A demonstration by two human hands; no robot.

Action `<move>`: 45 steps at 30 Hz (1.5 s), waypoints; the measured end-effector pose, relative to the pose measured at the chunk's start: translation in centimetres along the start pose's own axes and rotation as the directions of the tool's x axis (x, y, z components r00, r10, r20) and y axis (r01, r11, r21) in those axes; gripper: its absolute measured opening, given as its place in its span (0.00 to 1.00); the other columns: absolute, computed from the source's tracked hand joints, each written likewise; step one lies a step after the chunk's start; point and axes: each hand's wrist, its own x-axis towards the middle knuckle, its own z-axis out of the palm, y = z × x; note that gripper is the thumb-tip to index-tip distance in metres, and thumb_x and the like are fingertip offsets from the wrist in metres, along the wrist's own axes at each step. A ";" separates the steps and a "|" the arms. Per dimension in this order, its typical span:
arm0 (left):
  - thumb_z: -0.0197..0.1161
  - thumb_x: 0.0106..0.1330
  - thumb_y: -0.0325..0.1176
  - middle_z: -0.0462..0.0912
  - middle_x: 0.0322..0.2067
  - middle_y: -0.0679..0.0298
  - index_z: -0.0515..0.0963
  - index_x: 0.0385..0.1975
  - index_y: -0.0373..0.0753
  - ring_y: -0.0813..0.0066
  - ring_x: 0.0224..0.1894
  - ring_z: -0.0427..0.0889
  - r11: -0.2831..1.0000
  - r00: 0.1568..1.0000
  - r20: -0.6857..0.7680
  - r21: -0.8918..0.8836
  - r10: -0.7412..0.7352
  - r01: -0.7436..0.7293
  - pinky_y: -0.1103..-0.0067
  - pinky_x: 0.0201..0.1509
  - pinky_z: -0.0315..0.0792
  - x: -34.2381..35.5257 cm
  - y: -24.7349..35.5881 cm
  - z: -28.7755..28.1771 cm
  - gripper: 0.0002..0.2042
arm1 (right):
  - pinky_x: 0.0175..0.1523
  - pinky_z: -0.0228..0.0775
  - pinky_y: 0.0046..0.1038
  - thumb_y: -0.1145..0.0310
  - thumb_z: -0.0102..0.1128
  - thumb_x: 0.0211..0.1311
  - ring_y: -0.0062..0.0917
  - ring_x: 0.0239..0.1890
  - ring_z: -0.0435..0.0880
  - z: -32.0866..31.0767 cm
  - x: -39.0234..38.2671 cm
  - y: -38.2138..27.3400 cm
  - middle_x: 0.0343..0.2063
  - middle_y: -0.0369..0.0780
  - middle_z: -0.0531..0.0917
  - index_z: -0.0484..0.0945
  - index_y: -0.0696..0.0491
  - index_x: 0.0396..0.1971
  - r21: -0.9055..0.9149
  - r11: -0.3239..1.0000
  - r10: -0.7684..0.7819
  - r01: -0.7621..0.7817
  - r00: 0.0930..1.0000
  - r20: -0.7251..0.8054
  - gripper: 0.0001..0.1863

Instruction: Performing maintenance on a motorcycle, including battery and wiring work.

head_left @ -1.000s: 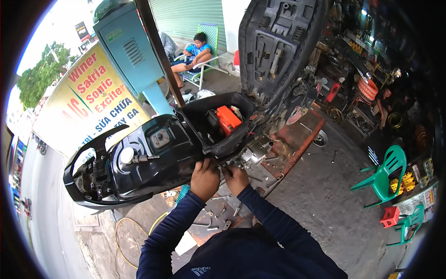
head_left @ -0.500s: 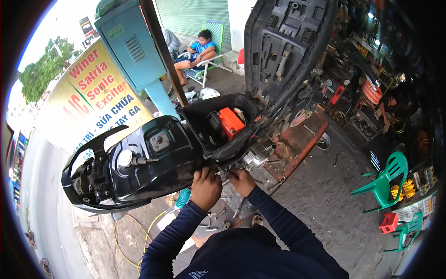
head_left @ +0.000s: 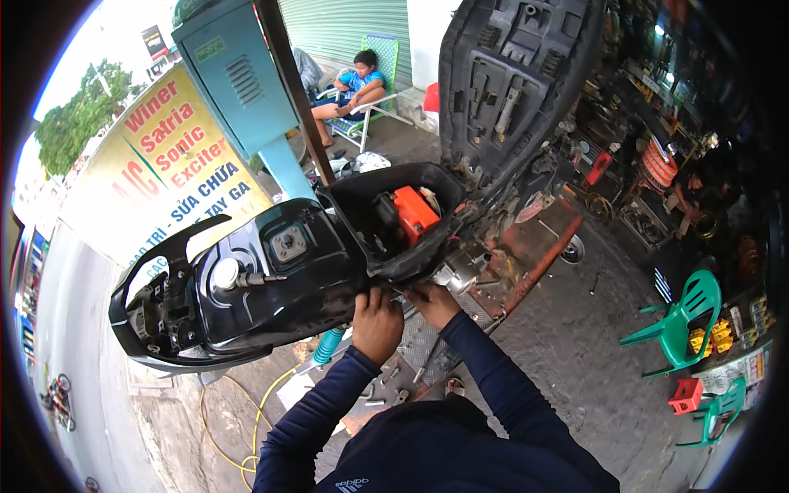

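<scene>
My left hand (head_left: 378, 326) is closed at the lower edge of a motorbike's underseat box (head_left: 341, 195), where it meets the glossy black tail section (head_left: 288, 296). Just to its right, my right hand (head_left: 433, 304) pinches at the same edge. A small thin piece seems to lie between the fingertips, too hidden to name. Inside the box sits an orange-red block (head_left: 415, 212), probably a battery. The black seat (head_left: 485, 144) stands tipped up behind it. Under my left hand a teal shock spring (head_left: 329, 345) shows.
A worn red-edged metal platform (head_left: 538, 271) holds the bike. Loose tools and bolts (head_left: 386, 386) lie near my body, with a yellow hose (head_left: 238, 407) on the ground. A teal cabinet (head_left: 238, 82) and a seated person (head_left: 362, 82) are beyond; a green chair (head_left: 686, 320) stands right.
My left hand has shifted slightly right and up, closer to my right hand, and its fingers are still bent in. The whole view has moved a little. The bike looks unchanged.
</scene>
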 end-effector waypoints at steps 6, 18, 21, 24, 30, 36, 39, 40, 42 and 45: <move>0.59 0.52 0.34 0.79 0.46 0.52 0.80 0.24 0.37 0.62 0.48 0.73 0.999 1.000 0.008 -0.027 0.018 -0.018 0.68 0.48 0.65 -1.0 -1.1 -0.4 0.07 | 0.42 0.75 0.41 0.53 0.57 0.66 0.47 0.36 0.83 0.4 0.4 -1.1 0.30 0.50 0.84 0.83 0.56 0.33 -0.206 0.975 -0.093 0.086 0.995 -0.023 0.19; 0.63 0.57 0.38 0.70 0.62 0.54 0.71 0.59 0.38 0.58 0.65 0.67 0.979 0.979 -0.115 0.099 -0.169 0.180 0.60 0.71 0.54 -0.4 -7.5 -7.2 0.27 | 0.43 0.75 0.43 0.32 0.41 0.64 0.46 0.36 0.84 0.5 -0.2 -4.6 0.29 0.48 0.85 0.85 0.52 0.30 -0.571 0.775 0.301 -0.269 0.953 -0.040 0.37; 0.64 0.55 0.39 0.71 0.61 0.55 0.71 0.59 0.39 0.58 0.65 0.67 0.981 0.976 -0.126 0.059 -0.176 0.185 0.60 0.70 0.55 -0.4 -7.5 -7.2 0.29 | 0.44 0.75 0.43 0.31 0.40 0.64 0.46 0.36 0.84 0.9 -0.7 -4.8 0.28 0.49 0.85 0.85 0.53 0.26 -0.555 0.774 0.302 -0.306 0.948 -0.102 0.39; 0.66 0.54 0.39 0.71 0.61 0.54 0.72 0.59 0.39 0.58 0.64 0.68 0.980 0.972 -0.146 0.054 -0.183 0.193 0.60 0.70 0.55 -0.7 -7.7 -6.5 0.30 | 0.45 0.74 0.44 0.32 0.38 0.66 0.46 0.37 0.84 1.6 -0.7 -6.1 0.28 0.49 0.85 0.85 0.54 0.26 -0.553 0.750 0.356 -0.363 0.926 -0.125 0.39; 0.69 0.51 0.39 0.72 0.58 0.54 0.73 0.57 0.38 0.57 0.63 0.67 0.981 0.962 -0.209 0.042 -0.178 0.191 0.60 0.69 0.58 -0.5 -7.7 -6.4 0.30 | 0.44 0.73 0.44 0.30 0.37 0.64 0.49 0.37 0.83 2.2 -1.0 -7.3 0.27 0.51 0.84 0.86 0.54 0.30 -0.560 0.712 0.403 -0.424 0.900 -0.169 0.40; 0.55 0.61 0.36 0.75 0.55 0.50 0.77 0.52 0.36 0.54 0.61 0.70 0.986 0.957 -0.236 -0.031 -0.168 0.165 0.59 0.68 0.58 -0.9 -7.6 -6.3 0.20 | 0.44 0.73 0.45 0.31 0.37 0.65 0.49 0.37 0.83 2.7 -1.5 -5.7 0.27 0.52 0.84 0.85 0.55 0.29 -0.615 0.686 0.330 -0.389 0.920 -0.213 0.41; 0.61 0.56 0.37 0.75 0.55 0.52 0.77 0.53 0.38 0.57 0.61 0.70 0.986 0.960 -0.226 -0.062 -0.163 0.153 0.61 0.67 0.60 -0.8 -8.3 -6.6 0.23 | 0.45 0.73 0.44 0.28 0.34 0.64 0.49 0.38 0.84 1.0 -1.0 -3.5 0.27 0.53 0.84 0.84 0.58 0.26 -0.584 0.735 0.380 -0.345 0.923 -0.066 0.45; 0.67 0.51 0.39 0.75 0.56 0.53 0.77 0.54 0.40 0.58 0.60 0.71 0.986 0.964 -0.210 -0.063 -0.163 0.153 0.62 0.66 0.61 -0.9 -8.3 -6.7 0.27 | 0.45 0.73 0.44 0.28 0.34 0.64 0.49 0.37 0.83 0.6 -1.0 -2.9 0.27 0.52 0.84 0.84 0.58 0.25 -0.469 0.787 0.466 -0.400 0.884 0.028 0.45; 0.67 0.50 0.39 0.76 0.55 0.54 0.77 0.53 0.40 0.59 0.60 0.71 0.987 0.964 -0.217 -0.088 -0.151 0.135 0.63 0.65 0.62 -0.2 -8.4 -6.9 0.27 | 0.46 0.73 0.45 0.29 0.34 0.64 0.50 0.38 0.83 -0.3 -0.3 -1.6 0.27 0.52 0.84 0.83 0.57 0.24 -0.356 0.791 0.575 -0.498 0.804 0.152 0.44; 0.68 0.50 0.39 0.77 0.53 0.55 0.78 0.51 0.40 0.59 0.58 0.73 0.986 0.966 -0.211 -0.102 -0.151 0.132 0.64 0.63 0.63 -1.2 -9.1 -7.0 0.25 | 0.38 0.69 0.47 0.30 0.33 0.66 0.51 0.32 0.81 2.6 -1.5 -5.2 0.24 0.52 0.82 0.82 0.58 0.23 -0.597 0.736 0.280 -0.320 0.946 -0.163 0.44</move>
